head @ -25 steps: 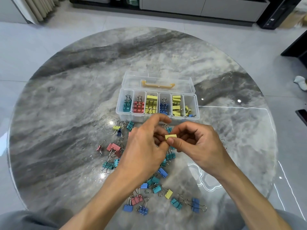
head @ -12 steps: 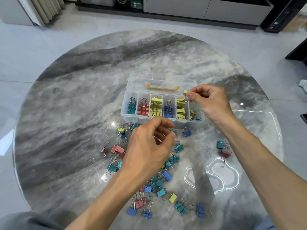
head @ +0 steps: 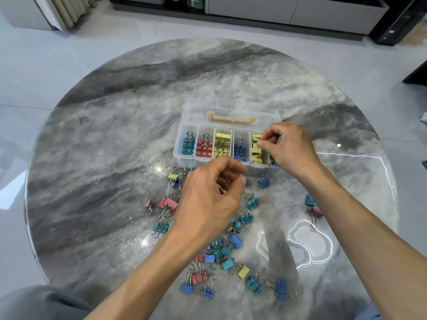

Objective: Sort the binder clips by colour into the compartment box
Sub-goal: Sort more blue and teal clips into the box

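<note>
A clear compartment box [head: 187,127] stands open mid-table, its lid with an orange handle [head: 231,118] folded back. Its compartments hold teal [head: 188,144], red [head: 204,148], yellow [head: 222,140], blue [head: 239,150] and again yellow clips [head: 256,150]. My right hand [head: 288,147] hovers over the right-hand yellow compartment, thumb and forefinger pinching a yellow binder clip [head: 257,137] at its top. My left hand [head: 208,202] is in front of the box, its curled fingers holding a red binder clip [head: 222,189], mostly hidden. Several loose clips [head: 227,250] lie scattered nearer me.
The round grey marble table [head: 111,162] has bare room to the left and behind the box. A blue clip [head: 263,182] lies by the box front. A teal clip [head: 310,200] and a dark red clip [head: 315,213] lie apart at the right. Cabinets line the far wall.
My right hand carried the yellow clip away from my left hand to the box and lowered it into the right-hand yellow compartment. My left hand stayed in front of the box.
</note>
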A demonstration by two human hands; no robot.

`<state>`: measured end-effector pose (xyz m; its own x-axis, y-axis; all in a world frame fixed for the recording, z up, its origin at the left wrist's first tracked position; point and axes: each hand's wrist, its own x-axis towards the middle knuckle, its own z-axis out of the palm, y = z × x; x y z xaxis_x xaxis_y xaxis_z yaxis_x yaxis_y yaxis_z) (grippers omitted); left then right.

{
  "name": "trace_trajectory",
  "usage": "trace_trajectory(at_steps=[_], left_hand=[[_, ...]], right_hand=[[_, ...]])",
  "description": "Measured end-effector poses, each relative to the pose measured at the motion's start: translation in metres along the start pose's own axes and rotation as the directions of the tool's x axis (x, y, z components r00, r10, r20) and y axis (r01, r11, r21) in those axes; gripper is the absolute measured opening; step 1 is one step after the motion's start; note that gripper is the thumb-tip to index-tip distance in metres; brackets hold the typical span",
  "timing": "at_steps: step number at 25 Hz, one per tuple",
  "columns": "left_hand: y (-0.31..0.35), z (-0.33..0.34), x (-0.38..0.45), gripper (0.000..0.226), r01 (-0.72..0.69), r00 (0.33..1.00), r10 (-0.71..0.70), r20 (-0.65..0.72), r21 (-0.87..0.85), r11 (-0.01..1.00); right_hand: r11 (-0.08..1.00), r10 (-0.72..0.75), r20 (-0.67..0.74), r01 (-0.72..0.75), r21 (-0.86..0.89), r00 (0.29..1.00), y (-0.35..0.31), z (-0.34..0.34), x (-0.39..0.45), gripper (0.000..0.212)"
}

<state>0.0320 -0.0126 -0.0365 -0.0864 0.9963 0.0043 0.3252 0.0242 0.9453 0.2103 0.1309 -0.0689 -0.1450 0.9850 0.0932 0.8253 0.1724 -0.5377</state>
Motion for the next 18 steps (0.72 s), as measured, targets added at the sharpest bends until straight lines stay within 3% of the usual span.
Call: trace_trajectory(at_steps=[2, 5, 8, 12, 15, 18], left_hand=[[0.000, -0.005, 0.003, 0.011, 0.010, 1.000, -0.010, -0.016, 0.002, 1.000], [0.000, -0.010, 0.009, 0.011, 0.061, 0.997, -0.063, -0.036, -0.034, 0.998], [0.001, -0.009, 0.010, 0.014, 0.175, 0.984, -0.179, -0.018, -0.147, 0.974], [0.001, -0.009, 0.010, 0.015, 0.329, 0.933, -0.358, -0.023, -0.343, 0.880], [0.001, -0.013, 0.015, 0.016, 0.366, 0.910, -0.412, -0.040, -0.391, 0.845], [0.002, -0.011, 0.015, 0.016, 0.367, 0.913, -0.408, -0.023, -0.390, 0.844]], right_hand=[[1.000, -0.002, -0.027, 0.001, -0.015, 1.000, -0.008, -0.003, -0.005, 0.010], [0.991, 0.075, -0.099, -0.063, 0.120, 0.992, -0.012, -0.018, -0.040, 0.016], [0.979, 0.201, -0.017, -0.202, -0.005, 0.979, -0.008, -0.014, -0.082, 0.019], [0.926, 0.377, 0.068, -0.375, -0.030, 0.924, -0.007, 0.018, -0.092, 0.028], [0.932, 0.332, -0.018, -0.331, -0.147, 0.943, -0.005, 0.028, -0.087, 0.035], [0.943, 0.257, 0.018, -0.246, -0.226, 0.966, -0.001, 0.029, -0.085, 0.038]])
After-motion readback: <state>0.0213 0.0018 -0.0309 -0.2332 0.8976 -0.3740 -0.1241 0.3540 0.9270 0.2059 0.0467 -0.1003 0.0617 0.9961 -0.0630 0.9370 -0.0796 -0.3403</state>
